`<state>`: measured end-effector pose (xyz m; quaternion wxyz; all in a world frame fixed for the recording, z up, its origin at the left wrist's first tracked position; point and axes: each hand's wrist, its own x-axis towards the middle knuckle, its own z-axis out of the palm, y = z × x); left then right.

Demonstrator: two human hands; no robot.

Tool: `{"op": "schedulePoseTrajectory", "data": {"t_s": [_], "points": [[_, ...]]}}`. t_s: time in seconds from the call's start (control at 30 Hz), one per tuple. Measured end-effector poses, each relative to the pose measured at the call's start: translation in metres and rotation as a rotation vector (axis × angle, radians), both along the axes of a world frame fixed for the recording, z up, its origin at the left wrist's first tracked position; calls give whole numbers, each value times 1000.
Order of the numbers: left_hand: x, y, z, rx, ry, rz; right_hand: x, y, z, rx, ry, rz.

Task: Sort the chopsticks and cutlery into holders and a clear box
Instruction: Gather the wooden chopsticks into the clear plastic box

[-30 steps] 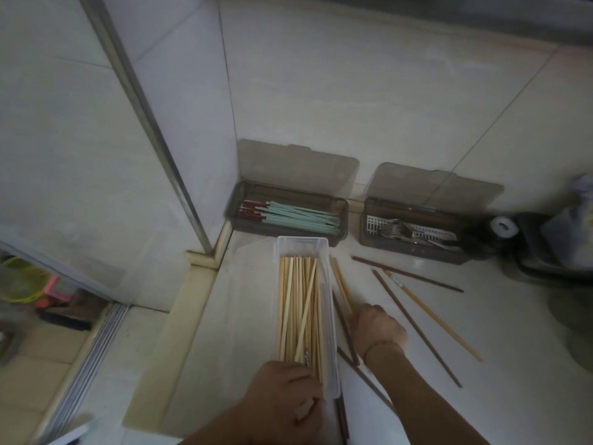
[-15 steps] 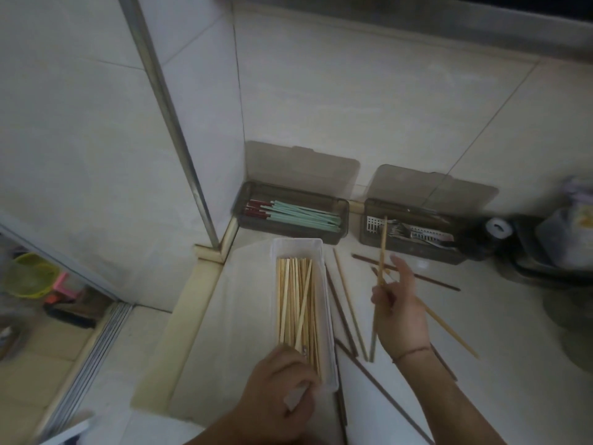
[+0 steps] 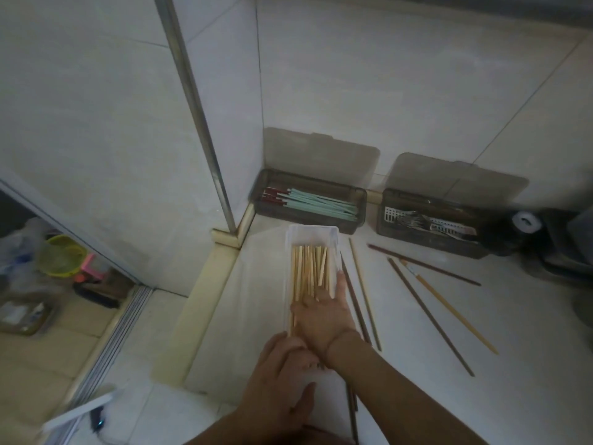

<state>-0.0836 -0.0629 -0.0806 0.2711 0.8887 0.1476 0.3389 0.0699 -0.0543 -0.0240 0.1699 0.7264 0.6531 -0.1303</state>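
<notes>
A clear box (image 3: 313, 232) stands lengthwise on the white counter, filled with pale bamboo chopsticks (image 3: 308, 268). My right hand (image 3: 324, 313) lies flat on those chopsticks, fingers straight. My left hand (image 3: 282, 377) grips the box's near end. At the wall, a dark holder (image 3: 359, 200) contains green-and-red chopsticks (image 3: 317, 205), and a second dark holder (image 3: 385, 220) contains metal cutlery (image 3: 417, 221). Loose on the counter lie a pale chopstick (image 3: 364, 293) and a dark one (image 3: 353, 297) beside the box, and further right two dark chopsticks (image 3: 430, 316) and a pale one (image 3: 449, 313).
Both holders' lids lean open against the tiled wall. A black object with a white cap (image 3: 526, 221) stands right of the cutlery holder. A metal post (image 3: 199, 123) rises at the counter's left corner. Below left is the floor with a green basket (image 3: 62, 255).
My right hand lifted a pale chopstick off the counter, carried it over the clear box, and now lies flat on the pile. My left hand stayed on the box.
</notes>
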Motion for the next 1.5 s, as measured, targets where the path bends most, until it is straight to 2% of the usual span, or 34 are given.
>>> {"op": "schedulePoseTrajectory", "data": {"t_s": [0.03,0.1,0.17,0.23,0.27,0.3,0.37,0.43,0.53,0.67,0.77,0.83,0.93,1.0,1.07,1.13,1.2,1.27,1.33,1.43,1.5], "points": [[0,1,-2,0,17,-13,1,-2,-1,6,4,12],[-1,4,-6,-8,41,-25,7,-10,-5,145,66,10],[-3,7,-10,15,73,-33,21,-21,-14,470,176,-37],[-5,9,-11,51,118,-48,40,-33,-24,785,333,-236],[-5,10,-11,66,133,-53,50,-38,-27,857,379,-383],[-5,12,-11,80,147,-58,60,-41,-30,866,390,-542],[-4,15,-8,107,172,-80,77,-45,-38,732,355,-792],[-1,17,-3,128,185,-108,90,-46,-44,491,282,-858],[2,17,0,154,173,-116,99,-45,-46,236,180,-824],[-1,14,-4,126,154,-81,98,-43,-45,154,68,-750],[-2,15,-4,95,154,-77,96,-50,-40,147,109,-718],[-3,17,-3,81,159,-87,92,-56,-30,252,265,-758],[-4,17,-5,64,154,-86,79,-57,-4,550,490,-750],[-4,17,-7,78,142,-81,64,-48,14,782,566,-618],[-4,17,-7,120,134,-76,48,-33,25,867,643,-464],[-6,18,-8,173,108,-84,31,-16,24,757,686,-319],[-10,20,-10,198,67,-107,16,-4,13,509,663,-202],[-15,23,-12,203,48,-131,4,3,-2,252,544,-95],[-19,25,-13,201,50,-147,-5,3,-12,80,404,-7],[-19,28,-12,212,59,-156,-10,-2,-22,53,273,55],[-17,29,-12,212,63,-165,-9,-5,-24,77,254,70]]}}
